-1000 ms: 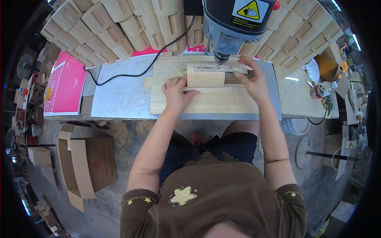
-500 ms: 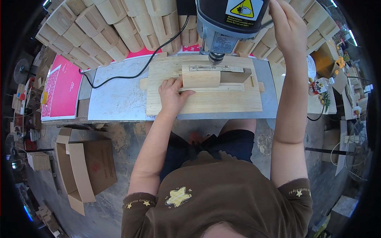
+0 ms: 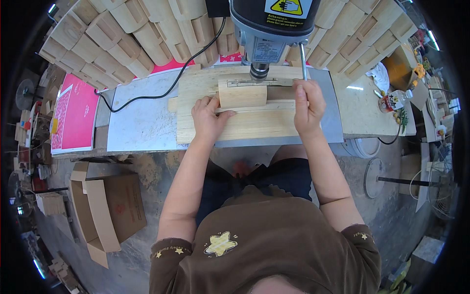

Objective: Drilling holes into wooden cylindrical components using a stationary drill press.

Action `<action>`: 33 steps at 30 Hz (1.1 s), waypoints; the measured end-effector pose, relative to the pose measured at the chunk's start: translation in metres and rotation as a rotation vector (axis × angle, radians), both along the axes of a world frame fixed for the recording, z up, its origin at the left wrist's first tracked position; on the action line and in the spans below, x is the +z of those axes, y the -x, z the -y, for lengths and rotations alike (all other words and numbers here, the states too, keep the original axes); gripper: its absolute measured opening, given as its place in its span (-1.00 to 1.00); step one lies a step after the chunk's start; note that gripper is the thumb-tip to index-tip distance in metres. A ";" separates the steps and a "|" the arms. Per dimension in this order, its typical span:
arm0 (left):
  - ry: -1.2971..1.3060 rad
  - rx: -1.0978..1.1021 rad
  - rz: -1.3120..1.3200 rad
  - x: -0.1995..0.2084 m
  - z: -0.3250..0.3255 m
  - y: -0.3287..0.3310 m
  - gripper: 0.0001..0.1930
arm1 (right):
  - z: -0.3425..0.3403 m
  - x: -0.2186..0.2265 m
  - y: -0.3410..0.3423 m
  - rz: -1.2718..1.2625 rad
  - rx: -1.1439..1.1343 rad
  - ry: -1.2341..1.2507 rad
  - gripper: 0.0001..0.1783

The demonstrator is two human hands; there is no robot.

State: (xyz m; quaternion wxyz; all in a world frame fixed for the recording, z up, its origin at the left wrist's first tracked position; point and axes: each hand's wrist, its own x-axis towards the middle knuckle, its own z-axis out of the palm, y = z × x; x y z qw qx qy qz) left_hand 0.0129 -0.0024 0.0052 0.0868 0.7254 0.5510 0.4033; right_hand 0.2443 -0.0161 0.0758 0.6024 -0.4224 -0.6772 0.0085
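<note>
Fingers point(image 3: 211, 105) of the left hand point(image 3: 208, 120) lie spread and flat, pressing against the near-left edge of a small wooden block point(image 3: 242, 95) that sits on a wide wooden board point(image 3: 235, 127) directly under the chuck of a drill press point(image 3: 267, 34). The right hand point(image 3: 307, 105) is closed in a fist around the thin metal feed lever point(image 3: 303, 61) at the right of the machine. Both block and board rest on a grey metal sheet point(image 3: 142, 122) on the bench point(image 3: 362, 115), with a black cable point(image 3: 156, 85) trailing off to the left and stacks of curved wooden pieces point(image 3: 112, 39) along the far side. The block looks like pale softwood: light, rigid, dry and not slippery, but small enough that it could likely twist or lift under a turning bit. Its best hold seems to be where the left hand has it, on the side and near edge well away from the chuck, pushed against the raised strip behind it. A pink sheet point(image 3: 73, 117) lies at far left, and open cardboard boxes point(image 3: 105, 210) stand on the floor.
</note>
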 end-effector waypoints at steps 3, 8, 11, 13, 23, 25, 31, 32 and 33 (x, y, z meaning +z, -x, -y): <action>0.005 0.006 -0.009 -0.002 0.000 0.001 -0.60 | -0.006 -0.006 0.001 0.030 -0.025 -0.051 -0.87; 0.025 0.010 -0.017 -0.002 0.001 -0.002 -0.61 | 0.006 0.038 -0.008 0.163 -0.039 -0.126 -0.94; 0.038 0.023 -0.059 -0.002 0.004 -0.004 -0.60 | -0.007 0.107 -0.005 0.085 -0.092 -0.086 -0.85; 0.034 0.035 -0.090 -0.003 0.005 -0.007 -0.59 | -0.034 0.146 0.000 0.127 -0.133 -0.003 -0.74; 0.060 -0.069 -0.096 -0.002 -0.003 -0.038 -0.42 | -0.067 0.169 -0.018 0.038 -0.003 0.176 -0.65; 0.060 -0.027 -0.102 -0.006 0.000 -0.027 -0.42 | -0.053 0.153 -0.015 0.088 -0.085 0.217 -0.76; -0.004 -0.034 -0.045 -0.016 -0.002 -0.018 -0.50 | 0.010 0.084 0.010 -0.042 -0.083 0.147 -0.81; 0.058 -0.031 -0.076 -0.019 -0.004 -0.022 -0.46 | 0.013 0.066 0.005 -0.100 -0.086 0.127 -0.81; 0.067 -0.063 -0.081 -0.016 -0.006 -0.029 -0.48 | 0.013 0.049 -0.001 -0.159 -0.091 0.113 -0.80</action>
